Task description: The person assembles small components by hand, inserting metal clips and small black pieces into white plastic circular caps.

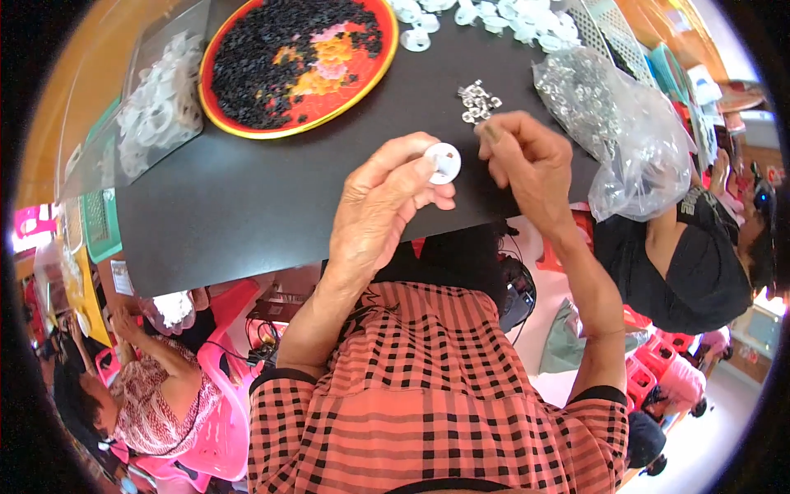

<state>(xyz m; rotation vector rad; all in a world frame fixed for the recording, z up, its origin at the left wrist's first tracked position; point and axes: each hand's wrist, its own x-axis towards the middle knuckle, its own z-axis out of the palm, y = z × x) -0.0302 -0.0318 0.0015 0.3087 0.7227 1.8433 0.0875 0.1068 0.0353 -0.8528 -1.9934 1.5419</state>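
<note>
Between the thumb and fingers of my left hand (380, 193) is a small white round plastic piece (444, 163), held up above the dark table. A dark spot shows on its face. To the right, my right hand (531, 160) hovers with its fingers curled and thumb pressed to the forefinger; whatever the pinch holds, if anything, is too small to make out. Just beyond that hand lies a small pile of shiny metal bits (477, 100). More white plastic pieces (498, 18) are heaped at the far edge of the table.
A red tray with a yellow rim (216, 107) holds many small black parts. Left of it stands a clear bin (169, 123) of white rings. On the right, a clear plastic bag (638, 156) contains metal parts. Other people sit on both sides of the dark table (239, 206).
</note>
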